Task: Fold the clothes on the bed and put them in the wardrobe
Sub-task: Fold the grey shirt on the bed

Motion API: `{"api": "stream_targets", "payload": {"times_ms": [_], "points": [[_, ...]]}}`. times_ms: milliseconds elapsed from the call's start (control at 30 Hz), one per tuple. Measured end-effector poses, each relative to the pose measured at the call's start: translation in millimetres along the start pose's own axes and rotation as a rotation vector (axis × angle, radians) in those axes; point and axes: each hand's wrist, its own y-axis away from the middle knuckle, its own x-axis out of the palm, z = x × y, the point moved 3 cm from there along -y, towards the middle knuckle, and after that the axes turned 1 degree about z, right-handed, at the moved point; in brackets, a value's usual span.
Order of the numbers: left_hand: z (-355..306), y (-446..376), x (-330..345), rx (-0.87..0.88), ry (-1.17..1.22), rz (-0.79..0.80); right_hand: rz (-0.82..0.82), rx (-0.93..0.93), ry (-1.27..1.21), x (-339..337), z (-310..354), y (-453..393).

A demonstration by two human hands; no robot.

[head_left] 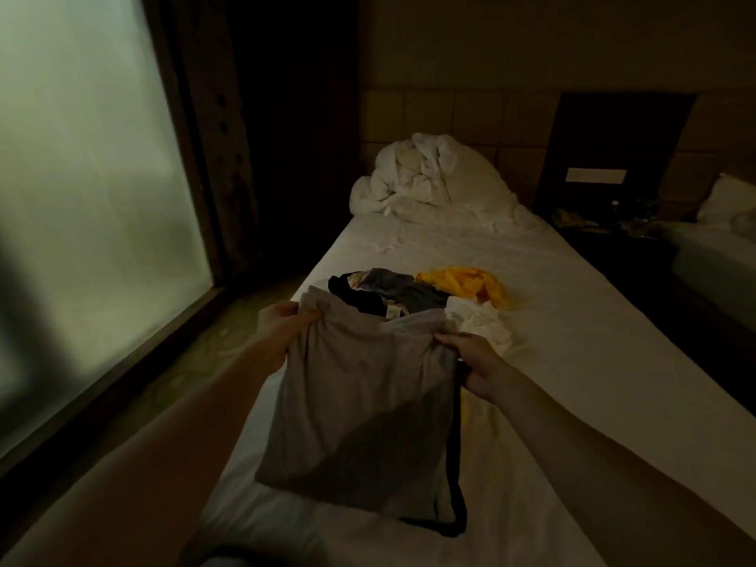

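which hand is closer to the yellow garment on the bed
Right. The right hand grips the grey garment at its top right corner, just below and left of the yellow garment. The left hand grips the far corner, farther away.

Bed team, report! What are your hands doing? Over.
Left hand and right hand both grip grey garment. Unfolded pile waits behind. Nothing blocking.

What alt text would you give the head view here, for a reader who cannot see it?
Both hands, the left hand and the right hand, grip the top edge of a grey garment held up over a white bed in a dim room. Beyond it lie unfolded clothes: a dark pile, a yellow garment and a white garment, with a crumpled white duvet at the headboard.
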Motion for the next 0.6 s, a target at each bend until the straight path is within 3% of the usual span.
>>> {"api": "stream_targets", "payload": {"times_ms": [167, 300, 467, 600], "points": [[50.9, -69.2, 22.4, -0.105, -0.041, -0.021, -0.08, 0.059, 0.048, -9.8, -23.9, -73.7], [84.1, -105.2, 44.0, -0.087, -0.154, -0.041, -0.23, 0.046, 0.151, -21.9, -32.1, -126.3], [120.1, -131.2, 55.9, -0.05, -0.435, -0.059, -0.376, 0.007, 0.469, -28.9, -53.3, -161.6], [131.0, -144.3, 67.6, 0.08, -0.762, 0.002, -0.421, -0.022, 0.534, -34.1, -65.3, -179.6]]}}
